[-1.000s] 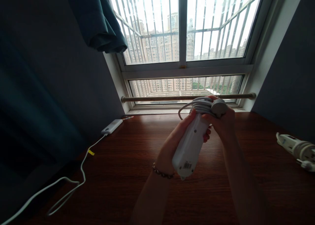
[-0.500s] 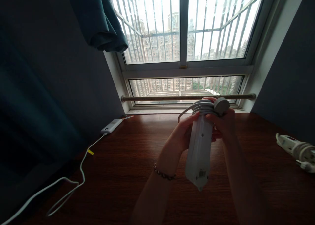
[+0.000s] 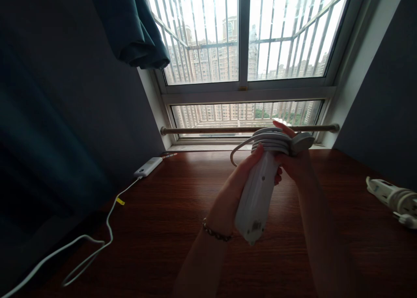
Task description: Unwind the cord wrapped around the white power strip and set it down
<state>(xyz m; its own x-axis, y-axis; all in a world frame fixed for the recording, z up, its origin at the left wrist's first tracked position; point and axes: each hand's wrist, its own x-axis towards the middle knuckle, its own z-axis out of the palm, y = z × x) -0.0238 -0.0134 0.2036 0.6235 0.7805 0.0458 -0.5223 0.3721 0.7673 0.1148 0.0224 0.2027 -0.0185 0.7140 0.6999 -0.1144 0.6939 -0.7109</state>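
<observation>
A white power strip is held above the wooden surface, its underside with a barcode label turned toward me. Its white cord is wound in several loops around the far end, and one loop sticks out to the left. My left hand grips the strip's body from the left, thumb along its edge. At the wound end, my right hand is closed around the cord near the plug, with one finger stretched out beyond the coils. The socket side of the strip is hidden.
On the right lies another power strip wrapped in its cord. A white device with a cable rests on the left of the wooden surface. Beyond are a rail and a barred window; a blue curtain hangs upper left.
The power strip has tilted, its near end swinging left and slightly up. The plug and my right hand have shifted a little right, and one right finger has lifted off the coils.
</observation>
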